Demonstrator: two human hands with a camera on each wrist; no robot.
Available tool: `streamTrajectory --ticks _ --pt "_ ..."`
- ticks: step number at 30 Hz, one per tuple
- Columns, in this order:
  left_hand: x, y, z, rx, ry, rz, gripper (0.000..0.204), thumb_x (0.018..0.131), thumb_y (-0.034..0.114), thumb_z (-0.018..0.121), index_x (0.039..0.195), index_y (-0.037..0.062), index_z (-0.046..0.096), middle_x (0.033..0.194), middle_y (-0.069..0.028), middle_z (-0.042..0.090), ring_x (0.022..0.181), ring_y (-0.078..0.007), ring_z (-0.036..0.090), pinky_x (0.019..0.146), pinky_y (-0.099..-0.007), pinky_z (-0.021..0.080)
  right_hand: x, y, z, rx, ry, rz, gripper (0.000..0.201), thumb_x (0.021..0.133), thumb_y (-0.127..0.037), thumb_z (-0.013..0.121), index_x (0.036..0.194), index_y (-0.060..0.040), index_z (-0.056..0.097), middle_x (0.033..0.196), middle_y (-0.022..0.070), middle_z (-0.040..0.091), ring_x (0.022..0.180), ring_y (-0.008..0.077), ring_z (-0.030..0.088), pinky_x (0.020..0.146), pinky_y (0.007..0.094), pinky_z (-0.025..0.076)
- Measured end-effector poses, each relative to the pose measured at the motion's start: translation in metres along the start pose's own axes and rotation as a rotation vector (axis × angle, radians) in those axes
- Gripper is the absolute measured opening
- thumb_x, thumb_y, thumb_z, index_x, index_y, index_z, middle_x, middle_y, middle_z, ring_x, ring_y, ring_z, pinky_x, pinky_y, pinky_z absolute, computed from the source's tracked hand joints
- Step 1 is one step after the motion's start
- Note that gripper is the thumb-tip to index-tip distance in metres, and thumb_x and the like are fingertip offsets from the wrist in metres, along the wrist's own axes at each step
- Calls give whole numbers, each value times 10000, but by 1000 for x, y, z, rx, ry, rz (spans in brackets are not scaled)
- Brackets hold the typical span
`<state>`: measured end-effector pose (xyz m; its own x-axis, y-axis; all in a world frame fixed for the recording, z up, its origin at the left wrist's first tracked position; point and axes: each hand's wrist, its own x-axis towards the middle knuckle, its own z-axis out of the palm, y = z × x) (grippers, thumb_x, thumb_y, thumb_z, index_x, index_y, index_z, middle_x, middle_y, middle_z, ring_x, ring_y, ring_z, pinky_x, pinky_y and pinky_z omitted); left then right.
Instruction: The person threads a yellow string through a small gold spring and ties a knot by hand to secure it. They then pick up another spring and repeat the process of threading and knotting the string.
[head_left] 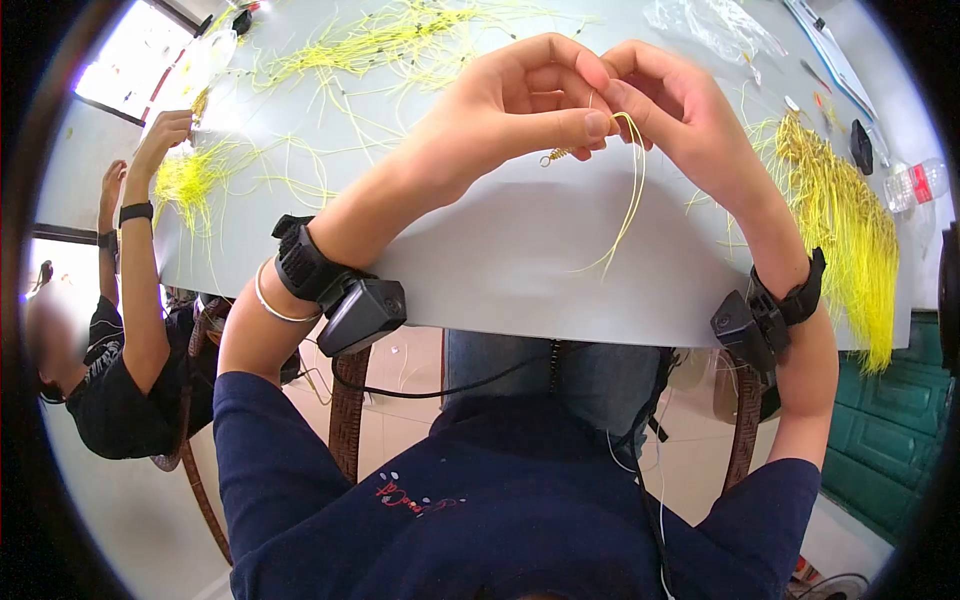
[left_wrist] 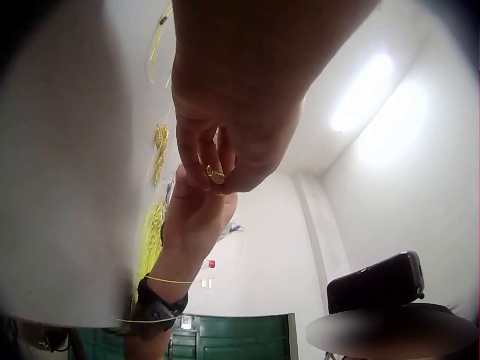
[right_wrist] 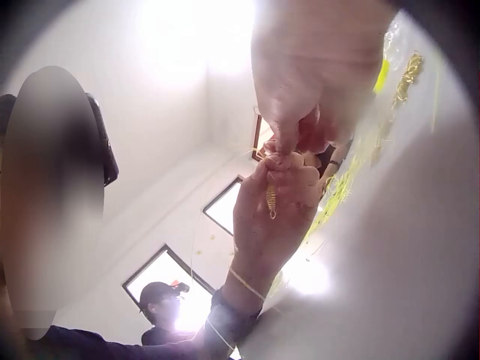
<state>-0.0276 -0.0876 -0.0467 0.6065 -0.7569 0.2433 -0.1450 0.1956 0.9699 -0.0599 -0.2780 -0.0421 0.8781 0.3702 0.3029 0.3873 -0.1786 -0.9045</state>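
From my distance I see both hands together above the table (head_left: pixel 500 285), near its front edge. The left hand (head_left: pixel 520 100) pinches the gold coil (head_left: pixel 562 155), whose looped end sticks out. The right hand (head_left: pixel 668 100) pinches beside it, where yellow line (head_left: pixel 634 215) hangs down. A yellow bundle (head_left: pixel 850 230) lies along the table's right side.

Gold coil (head_left: pixel 557 156), yellow line (head_left: pixel 638 195) dangling

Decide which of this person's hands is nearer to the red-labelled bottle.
Right. The right hand sits between the left hand and the red-labelled bottle, short of touching it; the left is farther off.
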Motion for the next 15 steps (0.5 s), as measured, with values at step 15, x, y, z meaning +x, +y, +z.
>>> streamTrajectory --ticks 15 --pt "1 -3 -9 122 172 84 111 825 120 622 900 68 559 871 -1 560 772 -75 523 680 -227 427 -2 -9 2 -138 71 -180 90 848 -132 574 878 -53 603 760 -22 593 615 36 487 516 179 369"
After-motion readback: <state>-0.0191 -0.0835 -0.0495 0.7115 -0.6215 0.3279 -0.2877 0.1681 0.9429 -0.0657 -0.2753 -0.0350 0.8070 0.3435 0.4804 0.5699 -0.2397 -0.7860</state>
